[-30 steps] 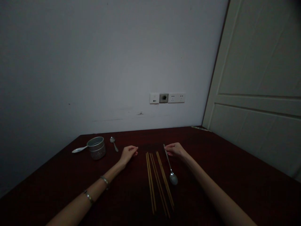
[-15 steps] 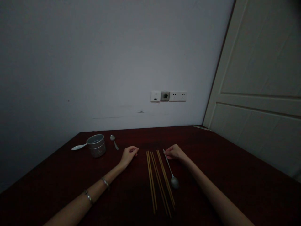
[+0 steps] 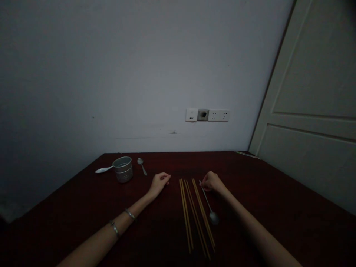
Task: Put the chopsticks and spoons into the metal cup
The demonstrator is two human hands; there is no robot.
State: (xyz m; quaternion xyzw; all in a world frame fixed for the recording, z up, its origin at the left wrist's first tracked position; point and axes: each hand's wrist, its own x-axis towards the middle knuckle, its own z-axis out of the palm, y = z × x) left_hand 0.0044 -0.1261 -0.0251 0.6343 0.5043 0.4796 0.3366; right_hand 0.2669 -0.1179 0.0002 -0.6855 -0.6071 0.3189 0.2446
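Note:
My right hand (image 3: 212, 181) pinches the top end of a long-handled metal spoon (image 3: 207, 200), whose bowl points toward me on the dark table. Just left of that spoon lie several wooden chopsticks (image 3: 185, 213), set lengthwise in pairs and fanning slightly. My left hand (image 3: 160, 183) rests on the tabletop left of the chopsticks, fingers curled in, with nothing visible in them. Farther left stands a metal cup (image 3: 124, 172) with a white spoon (image 3: 104, 170) lying beside it. A small metal spoon (image 3: 142, 166) lies between the cup and my left hand.
The dark red table (image 3: 178, 163) meets a pale wall (image 3: 152, 74) at its back edge. Sockets and a switch plate (image 3: 207, 115) sit on the wall. A panelled door (image 3: 314, 92) rises along the right side. The light is dim.
The whole view has shifted slightly, so everything appears farther right. Both hands hold about the same places relative to the chopsticks, and the right one keeps its pinch on the long-handled spoon.

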